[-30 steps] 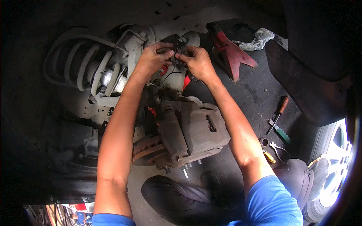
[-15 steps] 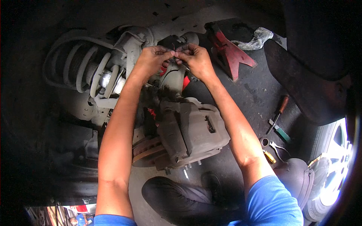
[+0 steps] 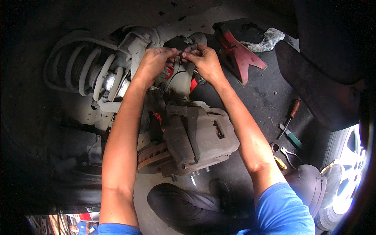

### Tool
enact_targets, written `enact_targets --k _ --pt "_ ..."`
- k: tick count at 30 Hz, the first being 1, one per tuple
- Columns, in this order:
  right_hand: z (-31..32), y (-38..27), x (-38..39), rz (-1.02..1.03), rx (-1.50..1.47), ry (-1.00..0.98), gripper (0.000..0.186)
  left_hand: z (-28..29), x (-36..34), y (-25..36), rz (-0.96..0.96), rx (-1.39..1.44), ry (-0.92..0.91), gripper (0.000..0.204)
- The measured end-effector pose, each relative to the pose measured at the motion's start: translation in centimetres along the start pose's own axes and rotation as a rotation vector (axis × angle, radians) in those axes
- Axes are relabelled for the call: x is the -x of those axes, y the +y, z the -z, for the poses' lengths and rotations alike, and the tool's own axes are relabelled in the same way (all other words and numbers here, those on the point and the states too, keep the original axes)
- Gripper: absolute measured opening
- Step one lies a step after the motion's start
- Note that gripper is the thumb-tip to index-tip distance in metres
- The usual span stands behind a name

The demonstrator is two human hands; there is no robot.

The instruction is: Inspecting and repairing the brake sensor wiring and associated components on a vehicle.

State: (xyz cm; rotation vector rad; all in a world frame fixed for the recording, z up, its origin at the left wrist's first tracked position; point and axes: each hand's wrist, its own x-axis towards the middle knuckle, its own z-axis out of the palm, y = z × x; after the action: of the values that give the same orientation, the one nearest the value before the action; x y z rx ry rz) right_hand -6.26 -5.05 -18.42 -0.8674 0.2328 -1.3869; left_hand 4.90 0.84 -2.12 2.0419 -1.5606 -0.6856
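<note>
My left hand (image 3: 156, 62) and my right hand (image 3: 205, 63) meet above a pale suspension arm (image 3: 181, 84), fingertips pinched close together. Between them shows a thin dark cable (image 3: 177, 72) with a small dark end, curving down toward the hub. Both hands are closed at this end; the fingers hide exactly how each grips it. Below, between my forearms, sits the dusty brake caliper (image 3: 207, 133) over a rusty brake disc (image 3: 152, 157). To the left of my left hand are the coil spring (image 3: 84, 70) and its shock absorber (image 3: 117, 85).
A red jack stand (image 3: 241, 58) stands right of my hands, with a crumpled plastic bag (image 3: 270, 40) behind it. On the dark floor lie a screwdriver (image 3: 294, 109), a green-handled tool (image 3: 293, 140), pliers (image 3: 289, 156) and a ring-shaped part (image 3: 275, 147). A wheel (image 3: 348, 172) stands at the far right.
My fingertips have shifted slightly, the left ones turning a little, and more of the cable now shows beneath them. My forearms have hardly moved.
</note>
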Motion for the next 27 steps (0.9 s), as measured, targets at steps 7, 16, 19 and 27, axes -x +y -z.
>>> enact_targets --k 7,16,19,27 --pt "-0.3 -0.7 0.2 -0.024 0.064 -0.018 0.017 0.6 0.2 -0.1 -0.044 -0.026 -0.004 0.031" --pt "0.2 -0.8 -0.6 -0.036 0.02 -0.047 0.021 0.3 0.0 -0.1 -0.078 -0.024 -0.006 0.032" --pt "0.2 -1.2 -0.3 -0.041 0.062 -0.051 0.021 0.4 0.1 0.0 -0.071 -0.015 0.006 0.034" --pt "0.0 -1.3 -0.3 0.014 0.294 -0.079 0.021 0.5 0.1 -0.1 -0.098 -0.054 -0.009 0.037"
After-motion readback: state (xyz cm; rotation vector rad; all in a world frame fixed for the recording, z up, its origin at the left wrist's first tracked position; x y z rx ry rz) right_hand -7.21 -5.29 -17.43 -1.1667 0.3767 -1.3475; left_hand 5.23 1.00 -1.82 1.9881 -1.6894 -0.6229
